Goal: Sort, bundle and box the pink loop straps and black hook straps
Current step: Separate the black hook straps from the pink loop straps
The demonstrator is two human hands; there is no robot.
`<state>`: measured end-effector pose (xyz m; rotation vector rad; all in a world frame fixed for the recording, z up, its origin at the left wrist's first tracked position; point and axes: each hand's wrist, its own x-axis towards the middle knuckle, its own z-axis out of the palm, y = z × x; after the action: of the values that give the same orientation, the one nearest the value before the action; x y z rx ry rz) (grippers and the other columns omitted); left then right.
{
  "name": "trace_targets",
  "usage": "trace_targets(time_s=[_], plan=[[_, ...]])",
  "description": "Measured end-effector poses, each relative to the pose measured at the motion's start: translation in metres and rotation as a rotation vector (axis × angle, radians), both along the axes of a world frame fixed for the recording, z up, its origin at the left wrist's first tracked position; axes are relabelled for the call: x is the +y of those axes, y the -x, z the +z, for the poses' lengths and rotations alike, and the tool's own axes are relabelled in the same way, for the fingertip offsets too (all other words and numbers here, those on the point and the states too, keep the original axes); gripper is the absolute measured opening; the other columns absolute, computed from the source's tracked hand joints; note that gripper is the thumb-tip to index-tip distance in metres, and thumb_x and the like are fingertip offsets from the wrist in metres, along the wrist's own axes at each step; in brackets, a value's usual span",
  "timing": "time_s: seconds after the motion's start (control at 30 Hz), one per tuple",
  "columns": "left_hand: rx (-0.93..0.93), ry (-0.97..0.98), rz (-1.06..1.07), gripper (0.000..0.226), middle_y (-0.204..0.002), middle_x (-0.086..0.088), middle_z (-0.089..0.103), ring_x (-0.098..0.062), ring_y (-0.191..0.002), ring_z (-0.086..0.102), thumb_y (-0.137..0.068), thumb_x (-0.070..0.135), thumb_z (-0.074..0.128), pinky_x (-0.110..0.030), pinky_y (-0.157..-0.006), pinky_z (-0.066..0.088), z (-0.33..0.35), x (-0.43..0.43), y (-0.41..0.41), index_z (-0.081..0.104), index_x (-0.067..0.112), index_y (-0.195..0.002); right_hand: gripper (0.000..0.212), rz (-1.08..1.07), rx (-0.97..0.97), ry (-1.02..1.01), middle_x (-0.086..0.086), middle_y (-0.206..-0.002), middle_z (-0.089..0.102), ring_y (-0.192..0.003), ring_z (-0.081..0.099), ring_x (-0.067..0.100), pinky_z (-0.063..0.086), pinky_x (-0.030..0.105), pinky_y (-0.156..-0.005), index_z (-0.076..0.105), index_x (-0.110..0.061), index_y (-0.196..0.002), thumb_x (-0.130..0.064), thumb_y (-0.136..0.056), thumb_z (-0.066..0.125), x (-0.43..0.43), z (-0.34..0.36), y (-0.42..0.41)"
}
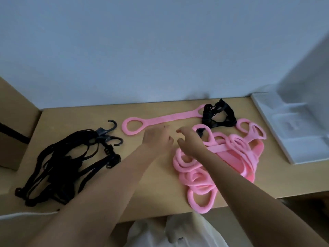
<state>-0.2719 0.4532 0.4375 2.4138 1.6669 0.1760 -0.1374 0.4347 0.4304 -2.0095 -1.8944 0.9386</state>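
Note:
One pink loop strap (161,120) lies stretched out flat across the back of the wooden table (142,175). My left hand (157,137) hovers just in front of it, fingers loosely bent, holding nothing. My right hand (189,141) reaches over the tangled pile of pink loop straps (222,161) at the right, fingers loosely spread. A heap of black hook straps (65,163) lies at the left, its hooks pointing toward the back. A smaller black strap bundle (218,115) sits at the far right end of the flat pink strap.
A cardboard box (12,125) stands at the table's left edge. A white plastic tray (292,129) lies at the right. A white plastic bag (178,232) sits below the table's front edge. A grey wall rises behind the table.

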Motion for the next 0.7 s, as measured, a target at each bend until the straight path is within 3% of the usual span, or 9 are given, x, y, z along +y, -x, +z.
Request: trace_targets(time_s=[0.23,0.4,0.53,0.7], plan=[[-0.114,0.105,0.046,0.024,-0.105,-0.010,0.061,-0.030,-0.096,0.056,-0.089,0.023,0.048,-0.035,-0.069,0.042,-0.007,0.036,-0.102,0.059,0.007,-0.103,0.030,-0.176,-0.010,-0.028,0.018,-0.107,0.059,-0.096,0.053,0.027,0.040,0.031,-0.076,0.061,0.003,-0.104,-0.010,-0.080,0.047,0.032,-0.010,-0.093],[-0.188,0.273,0.170,0.038,-0.103,-0.007,0.062,-0.028,-0.096,0.057,-0.084,0.040,0.057,-0.036,-0.072,0.049,-0.025,0.064,-0.150,0.059,0.016,-0.112,0.042,-0.192,-0.103,-0.078,0.013,-0.127,0.048,-0.115,0.038,0.031,0.032,0.033,-0.092,0.053,-0.005,-0.122,0.001,-0.081,0.047,0.048,-0.016,-0.137],[0.010,0.350,0.186,0.070,-0.115,-0.007,0.055,-0.029,-0.105,0.051,-0.074,0.047,0.064,-0.043,-0.085,0.047,-0.034,0.074,-0.179,0.038,0.015,-0.131,0.057,-0.112,-0.049,-0.015,0.010,-0.128,0.053,-0.117,0.043,0.031,0.040,0.040,-0.096,0.048,-0.014,-0.129,0.005,-0.075,0.043,0.063,-0.021,-0.154],[-0.193,0.317,0.230,0.044,-0.112,0.000,0.061,-0.028,-0.099,0.061,-0.083,0.027,0.052,-0.043,-0.083,0.048,-0.034,0.080,-0.192,0.046,0.026,-0.127,0.058,-0.096,0.081,-0.084,0.015,-0.125,0.053,-0.115,0.049,0.031,0.043,0.041,-0.096,0.047,-0.009,-0.132,0.005,-0.076,0.042,0.073,-0.020,-0.155]])
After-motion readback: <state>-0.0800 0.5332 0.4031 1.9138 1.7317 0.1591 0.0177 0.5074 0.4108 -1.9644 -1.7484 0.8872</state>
